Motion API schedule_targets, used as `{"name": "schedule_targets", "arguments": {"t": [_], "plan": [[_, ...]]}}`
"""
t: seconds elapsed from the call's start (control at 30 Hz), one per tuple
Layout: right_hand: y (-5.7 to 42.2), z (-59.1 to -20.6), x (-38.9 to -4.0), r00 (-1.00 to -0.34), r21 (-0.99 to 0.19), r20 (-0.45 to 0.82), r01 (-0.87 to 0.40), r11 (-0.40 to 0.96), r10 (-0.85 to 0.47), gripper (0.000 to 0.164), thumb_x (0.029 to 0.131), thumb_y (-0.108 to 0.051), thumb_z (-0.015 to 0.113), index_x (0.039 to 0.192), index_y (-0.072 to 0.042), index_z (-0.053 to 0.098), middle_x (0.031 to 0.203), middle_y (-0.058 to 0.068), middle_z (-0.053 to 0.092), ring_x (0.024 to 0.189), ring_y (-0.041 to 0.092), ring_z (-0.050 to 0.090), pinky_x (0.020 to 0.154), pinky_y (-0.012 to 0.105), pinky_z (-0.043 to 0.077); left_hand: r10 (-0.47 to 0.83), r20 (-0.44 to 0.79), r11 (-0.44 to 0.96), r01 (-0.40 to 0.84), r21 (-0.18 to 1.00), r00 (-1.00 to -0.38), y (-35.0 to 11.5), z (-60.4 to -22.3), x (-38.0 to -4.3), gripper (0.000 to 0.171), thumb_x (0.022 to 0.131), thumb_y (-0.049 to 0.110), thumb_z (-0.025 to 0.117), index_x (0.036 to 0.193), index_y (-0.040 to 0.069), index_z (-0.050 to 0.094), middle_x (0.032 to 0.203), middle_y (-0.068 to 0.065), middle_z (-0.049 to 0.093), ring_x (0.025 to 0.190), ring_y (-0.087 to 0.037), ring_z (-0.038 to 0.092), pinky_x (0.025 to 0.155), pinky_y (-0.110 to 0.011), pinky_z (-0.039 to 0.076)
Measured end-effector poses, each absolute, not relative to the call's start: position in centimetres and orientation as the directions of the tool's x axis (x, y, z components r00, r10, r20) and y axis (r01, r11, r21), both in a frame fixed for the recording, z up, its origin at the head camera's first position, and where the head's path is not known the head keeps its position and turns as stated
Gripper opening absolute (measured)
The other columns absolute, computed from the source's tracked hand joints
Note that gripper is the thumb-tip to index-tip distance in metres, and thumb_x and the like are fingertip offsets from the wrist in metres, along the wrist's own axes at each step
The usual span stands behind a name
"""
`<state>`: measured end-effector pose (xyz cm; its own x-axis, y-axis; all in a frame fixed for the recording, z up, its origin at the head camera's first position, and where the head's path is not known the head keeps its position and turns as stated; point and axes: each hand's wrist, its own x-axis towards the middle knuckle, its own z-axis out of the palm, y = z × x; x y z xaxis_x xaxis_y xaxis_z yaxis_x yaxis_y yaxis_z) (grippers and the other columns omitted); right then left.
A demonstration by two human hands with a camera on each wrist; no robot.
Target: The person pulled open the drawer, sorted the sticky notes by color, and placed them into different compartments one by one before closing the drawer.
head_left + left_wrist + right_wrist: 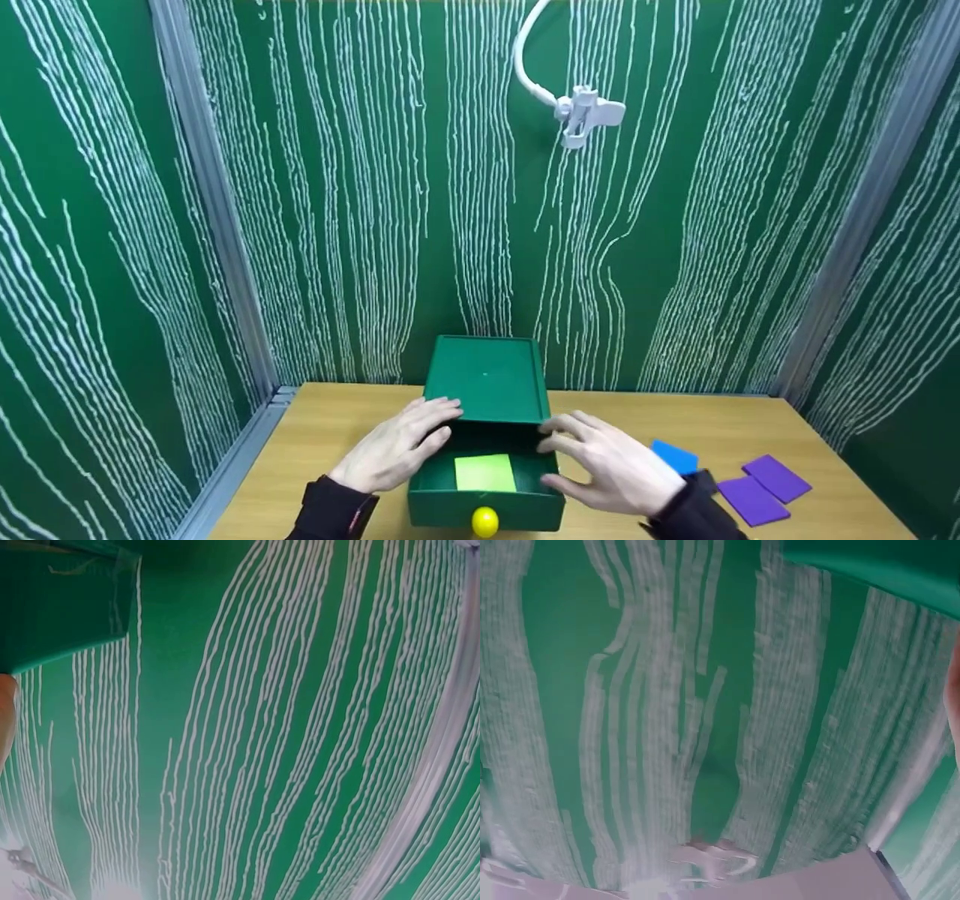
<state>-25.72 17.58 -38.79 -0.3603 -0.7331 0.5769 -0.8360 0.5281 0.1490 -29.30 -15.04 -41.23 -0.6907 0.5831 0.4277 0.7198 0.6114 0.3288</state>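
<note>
Here's the open drawer [442,510], flanked both sides!
Left hand [397,448], right hand [609,461], fingers loosely spread, bracket it, perhaps for steadying; the lime square [485,473] lies inside, between those fingers.

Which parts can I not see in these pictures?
Head: back of the drawer, hidden beneath the box top.
Head: part of the blue card, behind the right hand.
Left wrist: left hand, cut off by the left edge.
Right wrist: right hand, cut off by the right edge.
</note>
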Motion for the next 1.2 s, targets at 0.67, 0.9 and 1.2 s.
{"name": "schedule_targets", "arguments": {"t": [0.67, 0.9, 1.2], "plan": [[36.8, -48.7, -25.9, -0.813, -0.082, 0.385, -0.501, 0.862, -0.436, 0.033, 0.083, -0.048, 0.065, 0.104, -0.022, 0.065, 0.107, -0.004, 0.062, 0.096, 0.023, 0.060, 0.074, 0.042, 0.055, 0.549, 0.439, 0.645, 0.694, 0.318, -0.712, -16.1, -42.0, -28.8, 0.041, 0.100, 0.037, 0.041, 0.139, 0.025, 0.044, 0.147, 0.006, 0.041, 0.139, -0.021, 0.035, 0.112, -0.050, 0.029], [40.5, -50.5, -25.8, -0.954, -0.224, 0.147, -0.289, 0.931, -0.261, 0.052, 0.082, -0.053, 0.063, 0.112, -0.011, 0.063, 0.119, 0.014, 0.058, 0.106, 0.039, 0.056, 0.075, 0.058, 0.051, 0.548, 0.447, 0.639, 0.699, 0.321, -0.707, -16.2, -42.2, -28.6, 0.041, 0.100, 0.036, 0.041, 0.139, 0.025, 0.044, 0.147, 0.006, 0.042, 0.139, -0.018, 0.036, 0.113, -0.047, 0.025], [43.8, -53.3, -26.6, -0.972, -0.318, -0.167, -0.107, 0.942, -0.167, 0.046, 0.083, -0.048, 0.064, 0.112, -0.013, 0.061, 0.123, 0.019, 0.055, 0.104, 0.040, 0.055, 0.078, 0.062, 0.046, 0.557, 0.470, 0.615, 0.720, 0.320, -0.685, -16.0, -42.5, -28.5, 0.041, 0.100, 0.032, 0.043, 0.140, 0.026, 0.044, 0.147, 0.006, 0.042, 0.139, -0.017, 0.036, 0.116, -0.041, 0.022]]}}
